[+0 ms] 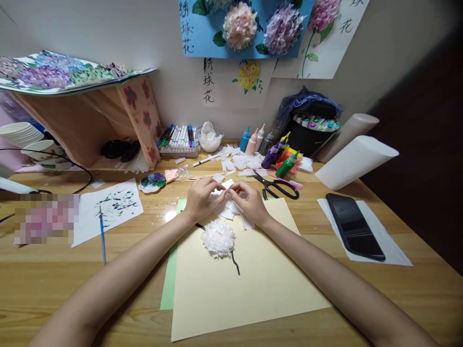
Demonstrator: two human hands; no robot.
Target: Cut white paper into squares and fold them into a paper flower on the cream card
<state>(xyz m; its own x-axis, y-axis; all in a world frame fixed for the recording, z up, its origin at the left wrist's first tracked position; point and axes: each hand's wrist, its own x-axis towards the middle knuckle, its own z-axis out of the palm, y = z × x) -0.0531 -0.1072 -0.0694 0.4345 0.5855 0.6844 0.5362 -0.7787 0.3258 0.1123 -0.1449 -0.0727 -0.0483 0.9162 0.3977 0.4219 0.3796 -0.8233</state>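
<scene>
My left hand [202, 198] and my right hand [249, 198] meet over the far edge of a cream paper sheet [253, 284]. Fingertips of both are closed on a small piece of white tissue paper [227, 184], partly hidden by the fingers. Below them lie more white tissue pieces [228, 212]. Nearer to me on the sheet sits a fluffy white paper flower [218, 239], with a dark drawn stem line running down from it. A green sheet [167, 294] shows from under the cream one.
Black scissors [277, 185] lie beyond my right hand, near paint bottles [285, 165] and paper scraps. At right a phone [354, 224] rests on white paper, by a tissue roll [356, 161]. A paintbrush [102, 236] and painted sheet [123, 205] are at left. Markers [179, 137] stand behind.
</scene>
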